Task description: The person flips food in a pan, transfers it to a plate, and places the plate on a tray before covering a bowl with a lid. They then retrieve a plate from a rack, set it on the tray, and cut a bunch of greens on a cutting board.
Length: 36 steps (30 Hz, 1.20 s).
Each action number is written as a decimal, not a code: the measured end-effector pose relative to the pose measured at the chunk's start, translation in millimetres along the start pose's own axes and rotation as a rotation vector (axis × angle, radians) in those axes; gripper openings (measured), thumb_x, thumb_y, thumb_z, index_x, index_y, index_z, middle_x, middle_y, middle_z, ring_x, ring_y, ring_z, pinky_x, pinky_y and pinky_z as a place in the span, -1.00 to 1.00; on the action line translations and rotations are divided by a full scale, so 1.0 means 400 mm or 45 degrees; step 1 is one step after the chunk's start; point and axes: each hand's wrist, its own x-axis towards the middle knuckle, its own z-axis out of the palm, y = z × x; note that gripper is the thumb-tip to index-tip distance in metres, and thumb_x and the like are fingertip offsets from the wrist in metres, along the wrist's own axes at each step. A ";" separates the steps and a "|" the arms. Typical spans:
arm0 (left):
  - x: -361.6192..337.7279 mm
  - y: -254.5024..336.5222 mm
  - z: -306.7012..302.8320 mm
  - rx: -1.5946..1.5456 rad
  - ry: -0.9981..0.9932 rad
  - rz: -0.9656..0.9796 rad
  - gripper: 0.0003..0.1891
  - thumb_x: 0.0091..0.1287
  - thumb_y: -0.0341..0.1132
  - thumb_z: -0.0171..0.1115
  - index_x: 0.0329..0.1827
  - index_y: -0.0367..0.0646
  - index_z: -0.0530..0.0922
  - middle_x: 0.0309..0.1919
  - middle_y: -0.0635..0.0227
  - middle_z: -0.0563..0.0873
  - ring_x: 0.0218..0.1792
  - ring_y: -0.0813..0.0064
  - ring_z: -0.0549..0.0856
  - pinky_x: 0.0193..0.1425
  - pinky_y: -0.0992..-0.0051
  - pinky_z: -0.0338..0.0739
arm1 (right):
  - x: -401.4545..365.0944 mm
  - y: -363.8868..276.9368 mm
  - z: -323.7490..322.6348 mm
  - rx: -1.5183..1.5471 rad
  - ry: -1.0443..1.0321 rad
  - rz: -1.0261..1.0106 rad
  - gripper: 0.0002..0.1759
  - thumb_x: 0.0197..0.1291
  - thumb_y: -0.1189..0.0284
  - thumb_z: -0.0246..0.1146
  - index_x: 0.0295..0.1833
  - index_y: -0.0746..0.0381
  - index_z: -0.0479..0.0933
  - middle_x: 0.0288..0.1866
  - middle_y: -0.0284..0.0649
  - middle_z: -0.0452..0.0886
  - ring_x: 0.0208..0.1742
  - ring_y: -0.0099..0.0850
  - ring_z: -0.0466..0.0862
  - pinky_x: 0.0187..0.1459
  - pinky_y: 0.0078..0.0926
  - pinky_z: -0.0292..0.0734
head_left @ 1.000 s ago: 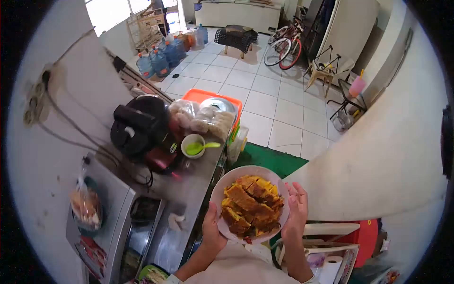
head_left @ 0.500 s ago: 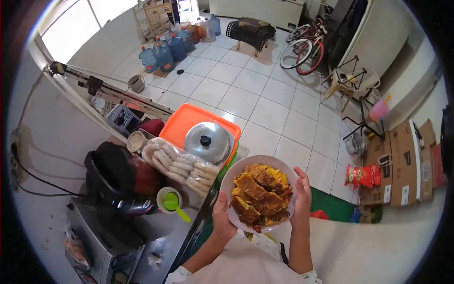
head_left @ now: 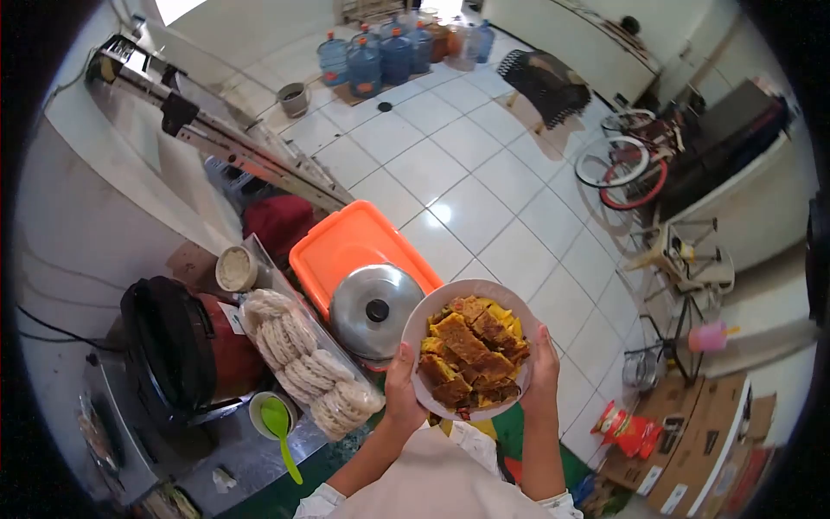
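Observation:
A round pale plate heaped with browned yellow food pieces is held level in front of my body. My left hand grips its left rim, thumb on top and the other fingers hidden underneath. On the right rim, my right hand holds it the same way. Just left of the plate, a metal lid with a black knob lies beside an orange tray.
On the left counter are bagged noodle bundles, a cup with a green spoon, a black and red appliance and a small tub. Water jugs, bicycles, cardboard boxes and a red bag stand beyond.
The view has turned and shifted, so the counter things sit lower and further left and the jugs further right. Both hands still hold the plate, close to the same spot in view.

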 end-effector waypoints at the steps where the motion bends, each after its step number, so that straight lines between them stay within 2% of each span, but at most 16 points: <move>1: 0.026 -0.004 0.006 -0.020 0.031 0.030 -0.39 0.42 0.08 -0.03 0.34 -0.20 0.25 0.20 0.18 0.48 0.22 0.25 0.50 0.28 0.20 0.42 | 0.047 0.007 -0.008 0.015 -0.012 0.024 -0.34 0.28 -0.03 0.13 0.26 0.27 0.33 0.19 -0.18 0.47 0.20 -0.32 0.47 0.21 -0.31 0.36; 4: 0.096 -0.012 0.053 -0.122 0.070 0.130 -0.39 0.41 0.09 -0.01 0.34 -0.18 0.25 0.19 0.20 0.49 0.21 0.27 0.50 0.29 0.22 0.42 | 0.143 -0.034 0.026 -0.023 -0.054 0.104 -0.35 0.29 -0.02 0.12 0.25 0.28 0.34 0.17 -0.19 0.48 0.18 -0.33 0.47 0.19 -0.31 0.38; 7: 0.153 -0.003 0.092 -0.015 0.171 0.267 -0.38 0.40 0.09 0.00 0.36 -0.16 0.24 0.21 0.22 0.47 0.23 0.29 0.48 0.31 0.24 0.40 | 0.262 -0.059 0.056 -0.014 -0.239 0.170 -0.39 0.32 0.01 0.09 0.25 0.29 0.33 0.16 -0.18 0.49 0.16 -0.34 0.49 0.18 -0.33 0.39; 10: 0.217 -0.037 0.175 -0.108 0.277 0.390 -0.35 0.40 0.10 0.00 0.41 -0.12 0.19 0.28 0.23 0.40 0.30 0.31 0.40 0.38 0.24 0.30 | 0.384 -0.094 0.046 -0.058 -0.415 0.207 -0.44 0.37 0.07 0.04 0.25 0.30 0.33 0.15 -0.17 0.50 0.14 -0.35 0.51 0.16 -0.35 0.42; 14: 0.296 -0.131 0.187 -0.338 0.289 0.466 -0.36 0.44 0.06 -0.05 0.45 -0.14 0.14 0.35 0.26 0.32 0.36 0.36 0.31 0.44 0.31 0.18 | 0.523 -0.151 0.051 -0.173 -0.622 0.249 -0.50 0.42 0.15 -0.02 0.25 0.31 0.32 0.12 -0.17 0.51 0.10 -0.38 0.54 0.11 -0.41 0.47; 17: 0.348 -0.162 0.206 -0.321 0.330 0.609 -0.31 0.41 0.19 -0.12 0.45 -0.06 0.14 0.36 0.28 0.32 0.35 0.27 0.33 0.44 0.22 0.20 | 0.609 -0.166 0.063 -0.267 -0.702 0.256 -0.52 0.43 0.16 -0.04 0.25 0.31 0.31 0.10 -0.18 0.52 0.09 -0.40 0.55 0.09 -0.44 0.50; 19: 0.341 -0.163 0.236 -0.194 0.580 0.764 -0.27 0.40 0.24 -0.16 0.48 -0.06 0.11 0.41 0.29 0.27 0.37 0.29 0.31 0.43 0.25 0.18 | 0.647 -0.169 0.067 -0.296 -0.787 0.276 -0.52 0.43 0.17 -0.04 0.25 0.31 0.31 0.10 -0.18 0.52 0.09 -0.41 0.55 0.09 -0.44 0.50; 22: 0.340 -0.208 0.155 0.021 0.875 0.770 -0.32 0.43 0.18 -0.12 0.47 -0.06 0.14 0.43 0.28 0.25 0.40 0.33 0.28 0.41 0.30 0.17 | 0.693 -0.156 0.105 -0.339 -0.883 0.285 -0.54 0.44 0.19 -0.05 0.24 0.32 0.32 0.10 -0.18 0.52 0.09 -0.43 0.55 0.10 -0.44 0.49; 23: 0.329 -0.210 0.139 0.017 0.890 0.787 -0.32 0.43 0.18 -0.12 0.47 -0.06 0.14 0.43 0.28 0.25 0.40 0.33 0.28 0.41 0.30 0.17 | 0.702 -0.146 0.123 -0.352 -0.896 0.268 -0.55 0.44 0.20 -0.06 0.23 0.32 0.32 0.10 -0.18 0.52 0.08 -0.43 0.55 0.10 -0.44 0.49; 25: 0.297 -0.228 0.117 0.150 1.145 0.727 -0.37 0.44 0.10 -0.07 0.45 -0.08 0.19 0.43 0.29 0.26 0.42 0.35 0.25 0.41 0.34 0.14 | 0.727 -0.109 0.133 -0.327 -0.914 0.269 -0.57 0.45 0.20 -0.06 0.19 0.32 0.34 0.09 -0.19 0.53 0.06 -0.42 0.56 0.09 -0.44 0.50; 26: 0.294 -0.241 0.081 0.114 1.188 0.786 -0.43 0.42 -0.05 0.06 0.42 -0.10 0.25 0.42 0.29 0.29 0.42 0.33 0.25 0.43 0.31 0.12 | 0.752 -0.079 0.147 -0.317 -0.900 0.275 -0.57 0.45 0.19 -0.06 0.18 0.32 0.35 0.09 -0.18 0.53 0.06 -0.41 0.56 0.08 -0.43 0.50; 27: 0.295 -0.254 0.053 0.090 1.208 0.797 -0.43 0.42 -0.05 0.06 0.42 -0.10 0.25 0.42 0.29 0.29 0.42 0.33 0.25 0.43 0.31 0.12 | 0.768 -0.052 0.160 -0.313 -0.882 0.284 -0.57 0.45 0.19 -0.07 0.16 0.32 0.35 0.08 -0.17 0.53 0.05 -0.40 0.56 0.07 -0.42 0.50; 29: 0.299 -0.257 -0.003 0.367 1.351 0.894 -0.45 0.38 -0.15 0.15 0.39 -0.12 0.28 0.41 0.27 0.30 0.42 0.30 0.25 0.43 0.29 0.11 | 0.787 -0.002 0.214 -0.306 -0.892 0.298 -0.58 0.45 0.19 -0.08 0.15 0.32 0.35 0.06 -0.15 0.54 0.02 -0.37 0.57 0.04 -0.41 0.52; 30: 0.301 -0.258 -0.033 0.353 1.371 0.902 -0.45 0.38 -0.15 0.15 0.39 -0.12 0.28 0.41 0.27 0.30 0.42 0.30 0.25 0.43 0.29 0.11 | 0.794 0.020 0.243 -0.283 -0.884 0.305 -0.58 0.45 0.19 -0.08 0.14 0.32 0.35 0.06 -0.14 0.54 0.02 -0.37 0.57 0.03 -0.40 0.52; 32: 0.307 -0.261 -0.074 0.911 1.617 0.834 -0.46 0.32 -0.25 0.20 0.35 -0.15 0.32 0.34 0.10 0.35 0.37 0.18 0.31 0.40 0.24 0.19 | 0.827 0.078 0.292 -0.257 -0.915 0.290 -0.59 0.45 0.19 -0.09 0.12 0.31 0.35 0.05 -0.13 0.54 0.01 -0.36 0.57 0.02 -0.39 0.52; 36: 0.337 -0.236 -0.097 1.211 1.788 0.767 -0.41 0.25 -0.26 0.24 0.36 -0.15 0.30 0.34 0.02 0.32 0.36 0.06 0.30 0.42 0.19 0.16 | 0.883 0.180 0.397 -0.287 -1.044 0.308 -0.63 0.44 0.19 -0.08 0.09 0.27 0.36 0.02 -0.19 0.53 0.02 -0.38 0.55 0.06 -0.39 0.50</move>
